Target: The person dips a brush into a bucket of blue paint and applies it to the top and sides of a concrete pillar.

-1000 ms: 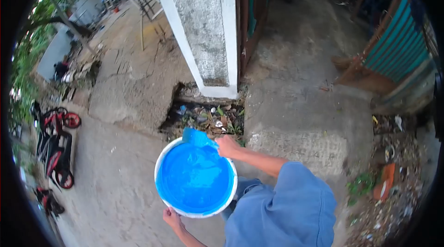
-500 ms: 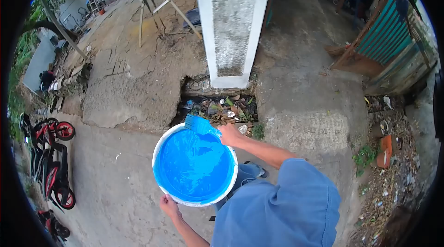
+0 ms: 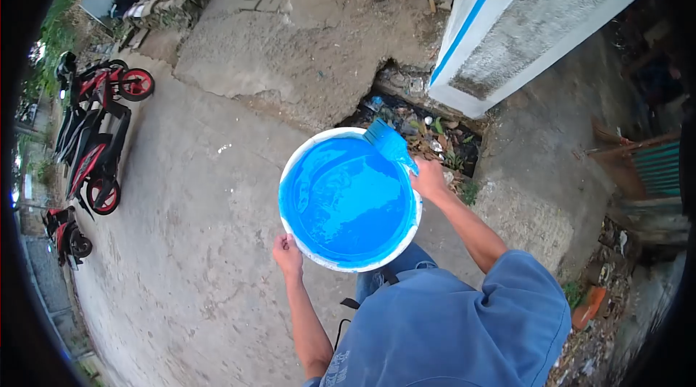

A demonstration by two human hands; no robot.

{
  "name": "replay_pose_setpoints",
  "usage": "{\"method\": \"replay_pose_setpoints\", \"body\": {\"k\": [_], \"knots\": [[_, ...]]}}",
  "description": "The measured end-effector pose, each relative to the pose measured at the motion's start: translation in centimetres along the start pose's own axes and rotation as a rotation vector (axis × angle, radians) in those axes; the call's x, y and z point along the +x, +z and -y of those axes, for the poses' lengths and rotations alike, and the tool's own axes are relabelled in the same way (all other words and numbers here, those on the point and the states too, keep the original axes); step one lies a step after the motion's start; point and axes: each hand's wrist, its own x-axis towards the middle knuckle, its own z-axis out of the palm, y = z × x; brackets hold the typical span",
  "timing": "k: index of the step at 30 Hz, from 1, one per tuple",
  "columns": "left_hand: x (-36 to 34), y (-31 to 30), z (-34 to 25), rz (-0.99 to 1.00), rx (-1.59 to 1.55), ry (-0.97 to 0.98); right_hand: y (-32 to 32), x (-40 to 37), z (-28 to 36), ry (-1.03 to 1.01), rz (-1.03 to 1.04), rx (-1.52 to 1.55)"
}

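A white bucket [image 3: 286, 217] of bright blue paint [image 3: 348, 198] is held in front of my body. My left hand [image 3: 288, 253] grips its rim at the lower left, thumb up against the edge. In my right hand [image 3: 431, 178] is a paintbrush [image 3: 391, 143] coated in blue, its handle mostly hidden by my fingers. The brush lies over the bucket's upper right rim, bristles pointing up and left. Beyond it stands a white pillar [image 3: 500, 31] with a rough grey panel and a blue stripe along its left edge.
A gutter [image 3: 435, 129] with leaves and litter runs at the pillar's foot. Red and black motorcycles [image 3: 98, 133] are parked on the concrete at left. A green slatted gate [image 3: 656, 169] and an orange pot [image 3: 589, 307] are at right.
My view has swung left, so the pillar sits farther right and its blue-striped side shows. The bucket and brush remain in my hands, higher and farther right in view.
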Motion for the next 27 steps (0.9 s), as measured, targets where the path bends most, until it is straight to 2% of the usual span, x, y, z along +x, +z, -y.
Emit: {"method": "replay_pose_setpoints", "body": {"k": [2,4,7,9,11,14,16,22,27], "knots": [[2.3,-0.5,0.3,0.012,0.026,-0.026,2.0,2.0,0.8,0.002,0.039,-0.047],[4.8,-0.7,1.1,0.009,0.048,-0.052,4.1,4.6,1.9,-0.105,-0.043,-0.004],[8.2,-1.2,2.6,-0.009,-0.036,-0.072,6.1,7.7,4.1,-0.068,0.066,0.0],[10.8,-1.1,3.4,-0.044,0.052,-0.042,7.8,9.9,5.4,-0.062,0.119,-0.015],[13.7,-0.7,5.0,-0.059,0.019,-0.047,10.1,11.3,6.1,-0.091,0.035,-0.084],[18.2,-1.1,6.8,-0.129,-0.006,-0.001,13.6,13.9,7.5,-0.061,0.046,-0.019],[20.6,-1.2,7.7,-0.065,0.106,0.036,16.1,15.4,7.9,-0.088,0.069,-0.065],[27.9,1.3,14.3,-0.073,0.173,0.015,26.0,20.7,5.8,-0.098,0.102,-0.082],[33.9,5.9,22.7,-0.095,0.171,-0.042,37.8,25.0,0.4,-0.197,0.072,-0.013]]}}
